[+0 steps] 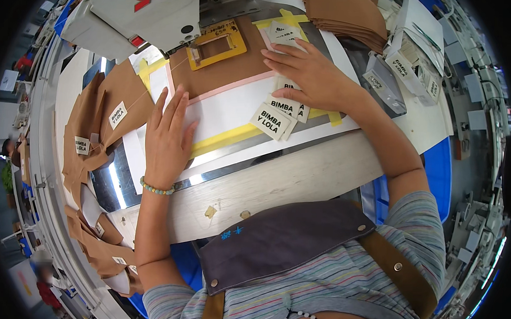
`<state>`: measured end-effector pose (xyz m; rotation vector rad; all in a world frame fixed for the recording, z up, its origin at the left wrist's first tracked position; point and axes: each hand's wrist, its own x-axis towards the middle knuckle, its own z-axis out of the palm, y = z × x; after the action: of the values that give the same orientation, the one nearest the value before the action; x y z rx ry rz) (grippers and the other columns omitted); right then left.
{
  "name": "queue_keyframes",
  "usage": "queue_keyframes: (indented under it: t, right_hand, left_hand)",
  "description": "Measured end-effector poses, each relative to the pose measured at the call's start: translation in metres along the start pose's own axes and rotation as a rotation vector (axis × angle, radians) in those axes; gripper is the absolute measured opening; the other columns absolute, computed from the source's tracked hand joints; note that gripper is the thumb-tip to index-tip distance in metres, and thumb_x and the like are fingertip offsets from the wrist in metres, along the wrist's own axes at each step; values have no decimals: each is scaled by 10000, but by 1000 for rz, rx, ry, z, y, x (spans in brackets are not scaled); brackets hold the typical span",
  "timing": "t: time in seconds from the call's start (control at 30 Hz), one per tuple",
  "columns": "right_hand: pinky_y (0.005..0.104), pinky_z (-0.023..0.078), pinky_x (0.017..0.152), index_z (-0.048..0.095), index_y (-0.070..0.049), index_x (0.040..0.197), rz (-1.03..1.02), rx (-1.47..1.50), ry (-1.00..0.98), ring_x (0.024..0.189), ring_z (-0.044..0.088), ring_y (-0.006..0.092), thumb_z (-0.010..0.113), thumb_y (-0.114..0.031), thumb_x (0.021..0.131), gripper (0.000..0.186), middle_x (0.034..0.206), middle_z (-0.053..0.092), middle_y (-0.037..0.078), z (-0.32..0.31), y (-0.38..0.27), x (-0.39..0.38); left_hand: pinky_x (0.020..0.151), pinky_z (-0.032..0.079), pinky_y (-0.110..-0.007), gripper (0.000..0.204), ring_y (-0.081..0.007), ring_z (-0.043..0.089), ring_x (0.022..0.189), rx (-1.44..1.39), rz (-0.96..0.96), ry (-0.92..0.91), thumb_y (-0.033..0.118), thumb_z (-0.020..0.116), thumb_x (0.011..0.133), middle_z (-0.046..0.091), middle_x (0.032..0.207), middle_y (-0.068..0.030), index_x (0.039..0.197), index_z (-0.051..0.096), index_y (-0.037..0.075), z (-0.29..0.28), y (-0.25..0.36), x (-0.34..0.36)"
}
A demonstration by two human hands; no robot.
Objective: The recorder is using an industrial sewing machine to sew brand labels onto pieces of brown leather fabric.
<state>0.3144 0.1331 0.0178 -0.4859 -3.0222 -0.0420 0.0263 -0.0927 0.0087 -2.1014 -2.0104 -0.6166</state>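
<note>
A flat brown piece of material (213, 82) lies on a white board (217, 121) edged with yellow tape, under a sewing machine head (148, 18). Pink strips line two of its sides. On its far part sits a yellow rectangular frame (232, 53), close to the machine's needle area. My left hand (169, 137) rests with fingers stretched out at the piece's near left corner. With fingers spread, my right hand (314, 77) lies over the piece's right edge and several white fabric labels (270, 122). Its palm covers some of those labels.
Brown pieces with labels on them (108, 95) pile up at the left and hang over the table edge. A stack of brown pieces (345, 19) stands at the far right, near a white box of labels (410, 69). A blue bin (438, 171) is at the right.
</note>
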Motion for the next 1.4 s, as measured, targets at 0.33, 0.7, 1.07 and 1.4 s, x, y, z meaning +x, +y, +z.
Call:
queue_keyframes:
  t: [0.33,0.7,1.07,1.4]
  right_hand:
    - [527,188,1349,547,-21,1557,-38,12,94,1603,342,271,506,-588,1094,732,1650,503,132,5,1,-2]
    - [443,530,1008,792,-11,1102,-41,276,612,1150,682,353,696,-124,962,204,1166,758,167,-70,20,3]
    - [405,568,771,722,-96,1220,40,239,157,996,683,264,775,-387,952,400,1126,697,92,-18,-90,-35]
    - [398,571,825,778,-136,1221,-321,31,298,959,685,262,763,-88,862,363,1294,713,68,-1,-32,-51]
  left_hand:
    - [1178,470,-481,500,-373,548,1450,26,12,-30,90,732,976,686,1453,-130,1460,623,24,-1,-6,-5]
    - [658,555,-272,371,-237,697,843,-2349,-13,-240,322,547,1138,713,1047,-157,1182,649,-31,-91,154,21]
    - [812,522,-292,402,-157,682,955,-2828,-75,-617,244,503,1125,692,1077,-121,1285,643,-97,-99,211,-1]
    - [789,533,-296,406,-160,683,923,-2815,-73,-549,270,508,1130,697,1053,-121,1259,644,-91,-93,212,0]
